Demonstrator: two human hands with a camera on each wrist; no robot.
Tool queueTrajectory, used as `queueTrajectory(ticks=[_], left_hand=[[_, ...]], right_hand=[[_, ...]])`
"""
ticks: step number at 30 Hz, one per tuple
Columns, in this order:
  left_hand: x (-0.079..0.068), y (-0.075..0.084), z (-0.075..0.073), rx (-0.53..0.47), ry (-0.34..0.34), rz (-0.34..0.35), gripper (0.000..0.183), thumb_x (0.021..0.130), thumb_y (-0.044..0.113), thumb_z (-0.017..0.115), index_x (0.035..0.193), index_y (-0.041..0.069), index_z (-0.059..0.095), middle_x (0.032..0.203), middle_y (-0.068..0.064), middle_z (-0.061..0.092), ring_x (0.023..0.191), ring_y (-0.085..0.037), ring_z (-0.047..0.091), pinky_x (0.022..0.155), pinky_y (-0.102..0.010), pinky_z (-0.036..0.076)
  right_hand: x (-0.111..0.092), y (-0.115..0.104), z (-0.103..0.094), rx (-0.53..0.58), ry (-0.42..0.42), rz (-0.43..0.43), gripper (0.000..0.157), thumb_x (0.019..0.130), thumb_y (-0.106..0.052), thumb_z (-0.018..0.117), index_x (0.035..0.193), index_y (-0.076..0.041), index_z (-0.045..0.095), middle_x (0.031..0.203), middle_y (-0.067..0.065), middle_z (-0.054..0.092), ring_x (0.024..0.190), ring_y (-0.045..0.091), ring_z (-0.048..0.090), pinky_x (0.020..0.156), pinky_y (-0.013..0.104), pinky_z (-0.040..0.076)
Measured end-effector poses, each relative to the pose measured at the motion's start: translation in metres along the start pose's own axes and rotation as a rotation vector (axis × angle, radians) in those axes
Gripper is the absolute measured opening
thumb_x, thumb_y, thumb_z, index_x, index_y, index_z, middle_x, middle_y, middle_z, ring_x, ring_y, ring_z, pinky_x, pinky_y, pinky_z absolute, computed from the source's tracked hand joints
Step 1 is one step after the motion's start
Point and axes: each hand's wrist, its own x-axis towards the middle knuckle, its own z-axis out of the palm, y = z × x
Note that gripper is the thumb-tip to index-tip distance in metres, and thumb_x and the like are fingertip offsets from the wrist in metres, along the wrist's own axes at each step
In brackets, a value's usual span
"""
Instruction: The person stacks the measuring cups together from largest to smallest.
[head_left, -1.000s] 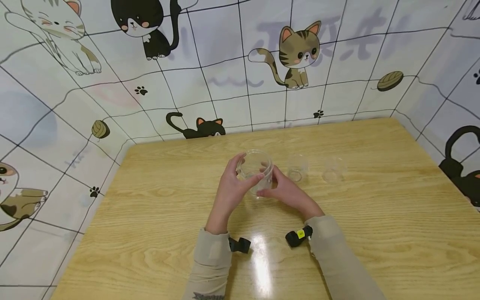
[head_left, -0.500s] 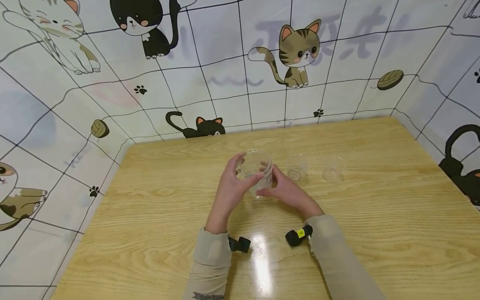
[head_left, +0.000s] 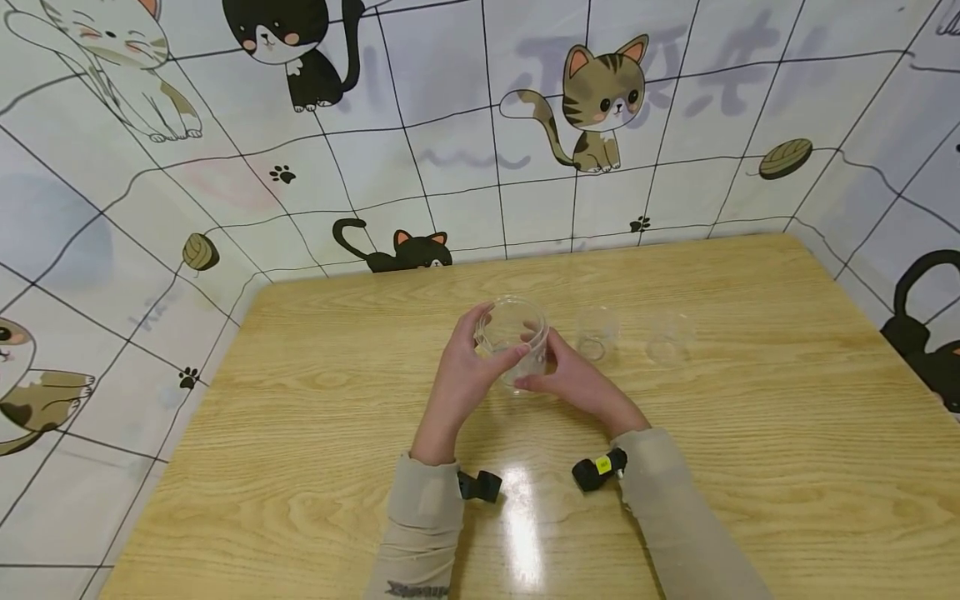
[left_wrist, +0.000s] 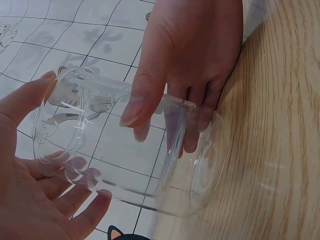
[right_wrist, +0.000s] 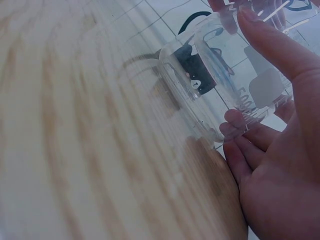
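Observation:
A large clear glass beaker (head_left: 517,323) stands between both hands, near the table's middle. My left hand (head_left: 467,373) grips it from the left at the upper part, thumb across the near side. From the right, my right hand (head_left: 583,387) holds it lower down, with its thumb on the near wall. Printed marks starting with 500 show on the beaker (right_wrist: 210,75) in the right wrist view. The left wrist view shows the left fingers (left_wrist: 87,212) spread round the rim end. Just right of the right fingertips stands a smaller clear glass vessel (head_left: 597,335).
Another small clear glass vessel (head_left: 667,342) stands farther right, in line with the first. The wooden table (head_left: 300,433) ends at a cat-patterned wall covering (head_left: 465,183) behind and on both sides. Both wrists wear black camera mounts (head_left: 480,488).

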Motion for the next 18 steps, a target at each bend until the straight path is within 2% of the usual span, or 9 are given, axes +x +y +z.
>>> queueTrajectory(ticks=[7,18], left_hand=[[-0.001,0.0,-0.001,0.003,-0.007,0.001,0.085,0.068,0.059,0.066,0.137,0.025,0.032,0.136,0.008,0.034,0.124,-0.015,0.033,0.092,-0.047,0.035],[-0.001,0.0,-0.001,0.008,-0.018,-0.007,0.084,0.068,0.059,0.066,0.137,0.026,0.032,0.136,0.009,0.034,0.124,-0.015,0.033,0.093,-0.046,0.035]], right_hand=[[0.001,0.0,0.0,0.005,-0.002,-0.001,0.083,0.078,-0.024,0.07,0.142,-0.023,0.017,0.14,0.008,0.03,0.123,0.025,0.035,0.096,0.048,0.03],[0.013,0.029,0.002,0.008,0.025,-0.02,0.086,0.074,-0.033,0.072,0.141,-0.03,0.019,0.138,-0.003,0.033,0.121,0.021,0.036,0.096,0.047,0.031]])
